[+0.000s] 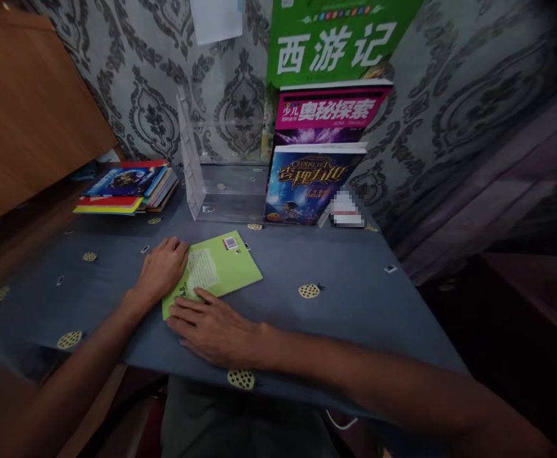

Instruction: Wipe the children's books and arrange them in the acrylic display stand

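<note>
Thin lime-green paperback (238, 267) is lying flat near the front of the table, barcode side up, on the dark blue-grey cloth with yellow pineapple prints (359, 280). Left hand (165, 266) rests on its left edge, fingers together and slightly bent; thumb is hidden, so can't tell if it's pinching the book. Right hand (214, 327) is flat and palm down over the near end, fingers extended, no grip around anything. Container check: clear acrylic tiered book rack (191, 168) stands behind the paperback, apart from it. It carries three books on its right side, stepped front to back: blue book with gold title lettering (295, 191), magenta book with white lettering (330, 113), tall green book with large white characters (338, 54), top cut off by frame. Left of the rack, a flat pile of mixed colourful books (130, 184), blue cover uppermost.
</note>
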`<action>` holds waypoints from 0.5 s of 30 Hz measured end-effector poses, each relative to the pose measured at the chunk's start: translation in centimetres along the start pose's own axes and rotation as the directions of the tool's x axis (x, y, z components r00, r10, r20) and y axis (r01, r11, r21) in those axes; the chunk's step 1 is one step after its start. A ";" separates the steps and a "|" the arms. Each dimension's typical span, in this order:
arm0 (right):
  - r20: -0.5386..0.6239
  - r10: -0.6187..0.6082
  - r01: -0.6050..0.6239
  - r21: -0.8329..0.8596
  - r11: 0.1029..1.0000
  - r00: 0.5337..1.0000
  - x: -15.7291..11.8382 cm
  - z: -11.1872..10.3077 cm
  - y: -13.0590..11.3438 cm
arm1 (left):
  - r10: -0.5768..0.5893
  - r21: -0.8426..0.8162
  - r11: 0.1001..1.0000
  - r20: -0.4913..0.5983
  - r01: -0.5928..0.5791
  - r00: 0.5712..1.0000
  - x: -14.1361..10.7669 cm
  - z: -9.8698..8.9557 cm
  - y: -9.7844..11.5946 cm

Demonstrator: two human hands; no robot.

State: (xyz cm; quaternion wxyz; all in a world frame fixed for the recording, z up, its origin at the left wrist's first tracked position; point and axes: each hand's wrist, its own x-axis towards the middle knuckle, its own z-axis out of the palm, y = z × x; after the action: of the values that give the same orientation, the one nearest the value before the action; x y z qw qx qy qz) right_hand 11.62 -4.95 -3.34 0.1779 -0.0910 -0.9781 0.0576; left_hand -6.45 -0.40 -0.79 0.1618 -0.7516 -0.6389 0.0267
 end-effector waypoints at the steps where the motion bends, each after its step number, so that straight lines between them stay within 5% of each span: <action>1: 0.001 0.011 -0.011 0.006 1.000 1.000 -0.5 -0.1 -0.1 | -0.005 0.014 1.000 0.017 0.005 1.000 -0.1 -0.2 0.1; 6: 0.005 0.100 -0.100 0.087 0.991 0.995 -3.3 -1.1 -0.3 | -0.040 -0.010 0.999 0.108 0.041 0.993 -1.1 -1.5 0.5; 10: -0.017 0.257 -0.252 0.141 0.957 0.966 -6.1 -2.2 0.2 | -0.049 -0.213 0.973 0.182 0.088 0.982 -2.4 -2.2 0.5; 15: -0.042 0.439 -0.427 0.162 0.890 0.898 -9.0 -3.4 1.4 | 0.202 -0.701 0.712 0.243 0.028 0.949 -4.2 -2.5 1.0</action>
State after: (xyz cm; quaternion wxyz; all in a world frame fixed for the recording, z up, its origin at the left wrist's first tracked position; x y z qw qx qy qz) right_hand 21.30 -5.14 -3.45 0.2045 -0.2954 -0.9185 0.1649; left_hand -5.62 -5.13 0.63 -0.2340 -0.7730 -0.5821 -0.0937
